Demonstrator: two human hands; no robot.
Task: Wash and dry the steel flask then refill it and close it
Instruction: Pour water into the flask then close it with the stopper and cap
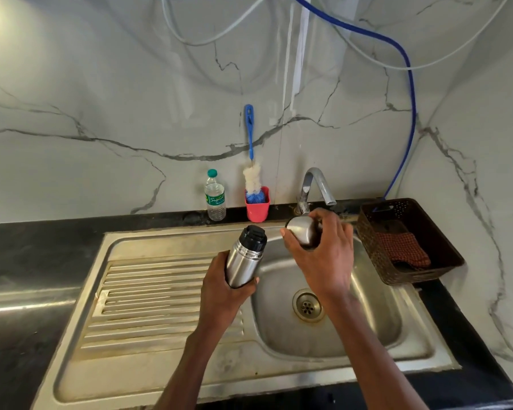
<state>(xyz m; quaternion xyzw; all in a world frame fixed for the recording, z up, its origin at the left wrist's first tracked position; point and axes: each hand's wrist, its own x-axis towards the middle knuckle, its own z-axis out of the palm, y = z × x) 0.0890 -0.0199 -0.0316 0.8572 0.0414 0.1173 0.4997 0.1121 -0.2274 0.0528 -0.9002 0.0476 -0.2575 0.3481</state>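
The left hand [219,288] curls its fingers around the steel flask [245,258], black stopper fitted, tilted toward 1 o'clock above the sink [166,291]. The right hand [323,250] grips the steel cap [301,232] under the tap [314,184]. At 12 o'clock, a water bottle [215,196] bears a green, partly legible label.

We see two arms of one person, bare along all the length that shows, the left forearm [196,359] and the right forearm [376,350] both slim, widening only a little where they meet the lower edge of the view. The left hand [219,288] and the right hand [323,250] are bare as well, with long, lean fingers. On the back of the right hand we make out the ridges of the knuckles and tendons, and its thumb ends in a short, pale, neatly trimmed nail [282,232]
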